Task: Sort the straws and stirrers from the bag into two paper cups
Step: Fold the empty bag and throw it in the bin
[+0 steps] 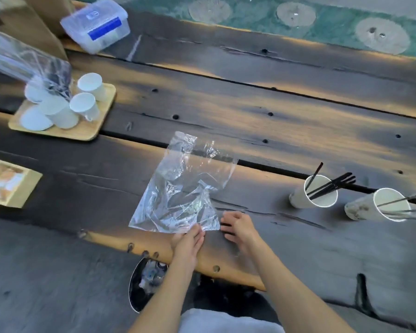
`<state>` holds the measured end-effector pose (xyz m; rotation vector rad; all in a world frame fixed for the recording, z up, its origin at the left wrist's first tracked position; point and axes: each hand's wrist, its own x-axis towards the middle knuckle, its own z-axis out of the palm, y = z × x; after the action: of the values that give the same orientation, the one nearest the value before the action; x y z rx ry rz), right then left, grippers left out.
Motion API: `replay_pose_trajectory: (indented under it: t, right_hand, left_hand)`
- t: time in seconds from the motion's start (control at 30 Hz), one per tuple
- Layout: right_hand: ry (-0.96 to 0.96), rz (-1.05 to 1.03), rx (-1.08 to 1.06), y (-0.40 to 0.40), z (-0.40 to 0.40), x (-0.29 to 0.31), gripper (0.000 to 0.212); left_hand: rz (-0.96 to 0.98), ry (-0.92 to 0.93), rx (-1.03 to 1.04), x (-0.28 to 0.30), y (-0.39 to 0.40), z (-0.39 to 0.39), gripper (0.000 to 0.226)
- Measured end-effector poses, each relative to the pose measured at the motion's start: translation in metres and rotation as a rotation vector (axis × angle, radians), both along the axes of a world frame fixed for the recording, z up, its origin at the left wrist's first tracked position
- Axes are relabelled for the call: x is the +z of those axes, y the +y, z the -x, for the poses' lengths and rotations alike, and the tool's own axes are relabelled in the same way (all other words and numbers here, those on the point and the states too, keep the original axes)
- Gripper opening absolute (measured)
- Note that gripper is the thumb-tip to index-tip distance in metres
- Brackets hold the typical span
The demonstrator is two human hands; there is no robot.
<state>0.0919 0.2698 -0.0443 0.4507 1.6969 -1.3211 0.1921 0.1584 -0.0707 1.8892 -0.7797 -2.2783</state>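
Observation:
A clear plastic bag (183, 186) lies flat and crumpled on the dark wooden table (262, 111); nothing shows inside it. My left hand (187, 239) pinches the bag's near corner. My right hand (238, 227) rests beside that corner with its fingers curled, fingertips at the bag's edge. At the right, a paper cup (315, 193) holds several thick black straws. A second paper cup (380, 205) further right holds several thin dark stirrers.
A wooden tray (87, 131) with several white paper cups stands at the left, a clear bag of straws (27, 61) above it. A plastic box (96, 25) sits at the back left, a cardboard box (10, 181) at the left edge, and a bin (144, 282) below the table's front edge.

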Motion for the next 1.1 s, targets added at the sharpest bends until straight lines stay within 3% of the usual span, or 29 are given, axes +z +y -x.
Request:
replay_pose_trajectory:
  t: [0.2, 0.33, 0.5, 0.6, 0.8, 0.93, 1.1]
  right_hand:
    - [0.034, -0.065, 0.007, 0.018, -0.008, -0.010, 0.020]
    - [-0.015, -0.061, 0.124, 0.038, -0.011, -0.016, 0.011]
    - [0.181, 0.012, -0.180, 0.043, 0.026, -0.009, 0.021]
    - [0.256, -0.028, -0.206, 0.037, 0.053, -0.009, 0.020]
    - [0.229, -0.073, -0.229, 0.026, 0.111, -0.007, 0.027]
    - [0.173, -0.066, -0.233, 0.025, 0.109, -0.022, 0.023]
    - [0.090, -0.124, -0.053, 0.045, 0.077, -0.034, 0.021]
  left_hand:
    - [-0.121, 0.056, -0.063, 0.002, 0.027, 0.004, 0.016]
    - [-0.171, 0.080, -0.274, -0.003, 0.042, 0.001, 0.009]
    - [-0.095, -0.009, -0.323, -0.006, 0.038, -0.002, 0.022]
    - [-0.091, -0.001, -0.322, -0.004, 0.041, -0.002, 0.017]
    - [-0.195, 0.062, -0.319, 0.004, 0.061, -0.010, 0.010]
    - [-0.260, 0.108, -0.235, 0.009, 0.074, 0.000, 0.025]
    - [-0.297, 0.107, -0.199, 0.010, 0.080, 0.010, 0.042]
